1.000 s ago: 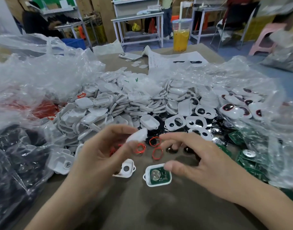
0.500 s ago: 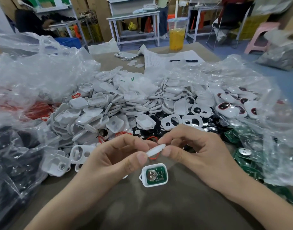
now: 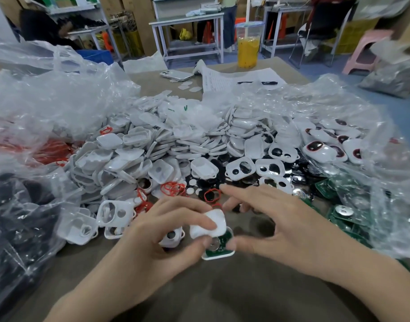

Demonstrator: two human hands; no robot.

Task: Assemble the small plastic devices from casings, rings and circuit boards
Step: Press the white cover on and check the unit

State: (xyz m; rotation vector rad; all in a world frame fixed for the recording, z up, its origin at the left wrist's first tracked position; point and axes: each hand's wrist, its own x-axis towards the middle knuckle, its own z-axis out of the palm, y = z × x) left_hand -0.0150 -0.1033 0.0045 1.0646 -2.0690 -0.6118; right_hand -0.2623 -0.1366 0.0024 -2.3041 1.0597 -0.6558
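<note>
Brown cloth-covered desk (image 3: 222, 293), workshop benches behind. Crumpled clear plastic bags (image 3: 48, 94) on the left edge, then a heap of white plastic casings (image 3: 176, 140) across the middle. Loose red rubber rings (image 3: 172, 188) lie at the heap's near foot.

Left hand (image 3: 157, 235): thumb and fingers clamped on a white rounded-rectangle casing cover (image 3: 209, 223). The cover is tilted and overlaps the far-left corner of the white casing base with green circuit board and coin cell (image 3: 219, 248). The base lies flat toward the desk's near edge, centre. Right hand (image 3: 285, 224): fingers spread apart, holding nothing, thumb tip at the base's right rim, apparently steadying it. Spare green circuit boards (image 3: 343, 219) sit toward the right edge under plastic.

Step in hand: closing the cover onto the base. Do it well: square the outlines first, lower it level, keep the thumb bracing the base, press evenly so the board stays seated.

Versus half a second back: both hands pinched the cover edge-on above the base. Now the right has let go and the cover is turned and lowered onto it.
</note>
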